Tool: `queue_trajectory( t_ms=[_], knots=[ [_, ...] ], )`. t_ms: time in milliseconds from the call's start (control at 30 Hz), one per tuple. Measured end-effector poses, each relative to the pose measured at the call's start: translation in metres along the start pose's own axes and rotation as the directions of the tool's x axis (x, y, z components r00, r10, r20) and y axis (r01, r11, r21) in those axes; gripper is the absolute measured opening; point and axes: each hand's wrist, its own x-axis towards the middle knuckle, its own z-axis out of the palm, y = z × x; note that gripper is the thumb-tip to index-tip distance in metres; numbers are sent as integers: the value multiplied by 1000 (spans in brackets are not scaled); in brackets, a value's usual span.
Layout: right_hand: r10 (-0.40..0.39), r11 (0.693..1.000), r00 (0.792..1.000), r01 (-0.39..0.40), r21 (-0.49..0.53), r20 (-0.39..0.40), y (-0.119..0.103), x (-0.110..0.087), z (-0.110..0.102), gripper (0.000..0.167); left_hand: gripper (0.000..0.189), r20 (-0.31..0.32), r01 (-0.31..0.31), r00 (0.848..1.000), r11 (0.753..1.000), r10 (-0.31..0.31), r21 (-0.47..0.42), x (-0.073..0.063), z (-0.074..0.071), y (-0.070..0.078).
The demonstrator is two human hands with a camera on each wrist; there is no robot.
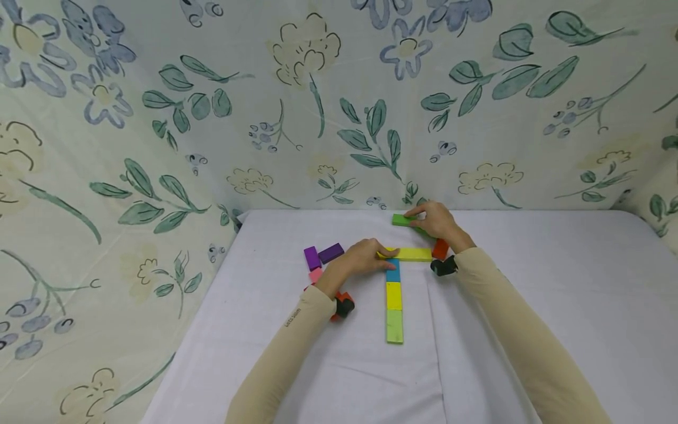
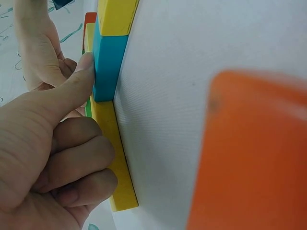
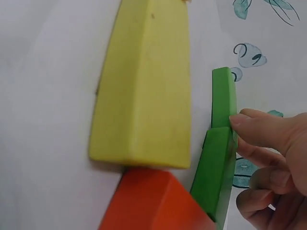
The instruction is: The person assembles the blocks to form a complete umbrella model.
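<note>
My left hand [image 1: 362, 258] lies over the left part of a yellow bar [image 1: 415, 254] and the top of a blue block [image 1: 393, 274]. In the left wrist view its thumb touches the blue block [image 2: 109, 67], while several fingers curl beside the yellow bar [image 2: 122, 187]; its index fingertip is hidden there. Behind the bar, my right hand [image 1: 436, 221] pinches a bright green block [image 1: 401, 220] between thumb and index finger. A darker green block [image 3: 213, 167] meets its end in the right wrist view. An orange-red block [image 1: 440, 249] abuts the yellow bar's right end.
Below the blue block run a yellow block [image 1: 394, 295] and a light green block [image 1: 394, 327] in line. To the left lie two purple blocks [image 1: 312, 258], a pink block [image 1: 315, 275] and orange blocks partly under the left wrist. Flowered cloth [image 1: 318, 118] rises behind the white table [image 1: 556, 282].
</note>
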Motion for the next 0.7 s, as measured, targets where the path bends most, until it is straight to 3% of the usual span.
queue_trajectory(
  t_ms=[367, 700],
  knots=[
    [11, 996, 1000, -10, 88, -6, 36, -29, -21, 41, 52, -4, -12, 1000, 1000, 12, -9, 1, 1, 1],
    [40, 979, 999, -46, 198, 34, 77, -63, -19, 46, 50, -19, 1, 1000, 1000, -1, -20, -3, 1, 1]
  ],
)
